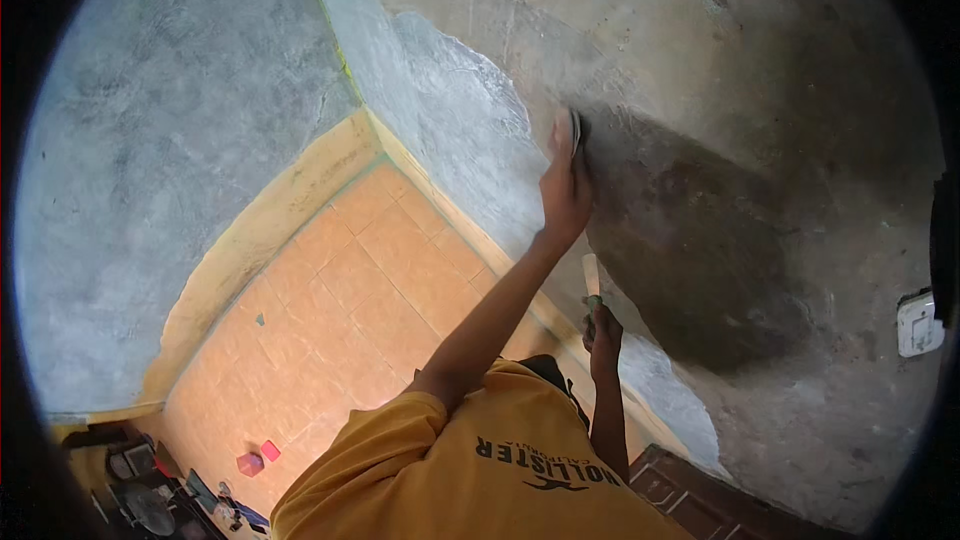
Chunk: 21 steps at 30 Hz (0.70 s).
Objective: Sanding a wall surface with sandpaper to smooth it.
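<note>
My left hand [566,191] is raised against the grey-brown wall [720,187], its fingers closed on a thin, flat sanding piece [576,133] whose edge faces me; its exact kind is unclear. Lower and to the right, my right hand [602,331] grips the green handle of a putty knife [592,277], its blade pointing up beside the wall. A pale, whitish-blue coated patch [480,112] borders the bare surface around my left hand.
A white wall switch [916,324] is at the far right. Orange floor tiles [337,300] meet a cream skirting band [277,202]. Two small pinkish-red objects [251,463] lie on the floor near assorted items at lower left. A brown panelled door or furniture piece [690,495] stands lower right.
</note>
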Each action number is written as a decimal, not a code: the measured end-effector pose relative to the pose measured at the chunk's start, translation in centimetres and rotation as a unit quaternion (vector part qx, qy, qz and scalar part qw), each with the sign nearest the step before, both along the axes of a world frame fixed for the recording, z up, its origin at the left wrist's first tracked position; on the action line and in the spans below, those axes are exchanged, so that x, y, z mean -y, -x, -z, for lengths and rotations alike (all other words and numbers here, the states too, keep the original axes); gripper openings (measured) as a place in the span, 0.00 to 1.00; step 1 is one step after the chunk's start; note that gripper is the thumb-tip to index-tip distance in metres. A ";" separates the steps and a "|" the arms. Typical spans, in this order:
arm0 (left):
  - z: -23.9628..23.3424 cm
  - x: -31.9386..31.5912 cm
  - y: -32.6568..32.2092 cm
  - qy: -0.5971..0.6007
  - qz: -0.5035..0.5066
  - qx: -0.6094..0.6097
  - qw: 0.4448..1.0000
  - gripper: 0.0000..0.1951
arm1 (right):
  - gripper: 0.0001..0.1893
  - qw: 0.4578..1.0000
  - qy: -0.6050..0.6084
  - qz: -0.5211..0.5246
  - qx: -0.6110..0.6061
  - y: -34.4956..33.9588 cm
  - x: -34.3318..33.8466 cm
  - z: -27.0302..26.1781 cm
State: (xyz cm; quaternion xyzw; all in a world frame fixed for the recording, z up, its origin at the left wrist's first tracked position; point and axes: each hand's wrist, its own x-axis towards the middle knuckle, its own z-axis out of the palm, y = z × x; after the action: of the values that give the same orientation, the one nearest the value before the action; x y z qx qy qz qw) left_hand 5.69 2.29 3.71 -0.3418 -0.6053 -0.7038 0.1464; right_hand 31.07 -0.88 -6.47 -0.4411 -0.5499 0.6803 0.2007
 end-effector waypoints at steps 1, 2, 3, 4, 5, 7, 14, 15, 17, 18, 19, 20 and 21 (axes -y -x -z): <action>1.8 0.2 -1.2 -0.003 -0.006 0.000 1.000 0.28 | 0.21 1.000 -0.003 -0.006 0.000 -0.1 -0.1 0.0; 3.4 0.2 -2.3 0.004 -0.009 0.019 1.000 0.28 | 0.21 1.000 -0.015 -0.016 0.007 -0.2 -0.3 0.1; 3.5 0.2 -3.0 0.008 -0.012 0.039 0.999 0.28 | 0.21 0.999 -0.030 -0.026 0.014 -0.1 -0.7 -0.2; 3.6 -0.2 -3.3 0.003 -0.019 0.039 0.999 0.28 | 0.20 0.997 -0.041 -0.031 0.057 -0.1 -0.9 -0.8; 3.7 -0.5 -3.5 0.003 -0.001 0.075 0.997 0.27 | 0.20 0.997 -0.047 -0.037 0.058 -0.1 -1.5 -0.8; 2.2 -0.4 -3.5 0.002 0.007 0.118 0.993 0.27 | 0.19 0.998 -0.011 -0.052 0.043 -0.7 -2.5 -0.2; -6.0 0.4 1.2 -0.030 0.018 -0.031 0.999 0.31 | 0.18 0.997 -0.016 -0.076 0.010 -2.9 -5.3 -0.2; -4.8 0.4 1.2 -0.019 0.014 -0.050 0.998 0.33 | 0.19 0.996 -0.010 -0.085 0.013 -3.2 -5.6 0.1; 0.3 0.0 -0.5 -0.021 0.000 -0.048 0.999 0.34 | 0.19 0.995 -0.012 -0.102 0.017 -3.3 -5.7 -0.3; 3.1 0.0 -1.8 -0.016 -0.009 0.014 1.000 0.32 | 0.20 0.993 -0.014 -0.118 0.021 -3.3 -5.5 -0.5; 3.9 0.1 -3.0 -0.014 -0.013 0.075 0.997 0.31 | 0.20 0.993 -0.013 -0.117 0.020 -3.4 -5.3 -0.8; 4.5 -0.1 -3.5 -0.014 -0.013 0.074 0.997 0.31 | 0.19 0.993 -0.018 -0.114 0.035 -3.3 -5.0 -1.0; 4.2 0.0 -4.1 -0.012 -0.013 0.092 0.996 0.29 | 0.18 0.992 -0.023 -0.110 0.050 -3.2 -5.0 -1.1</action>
State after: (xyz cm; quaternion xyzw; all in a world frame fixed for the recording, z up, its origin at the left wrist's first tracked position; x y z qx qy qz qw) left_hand 9.79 2.34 -0.48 -0.2657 -0.6124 -0.7373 0.1036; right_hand 34.29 4.09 -5.41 -0.4063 -0.6200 0.6627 0.1067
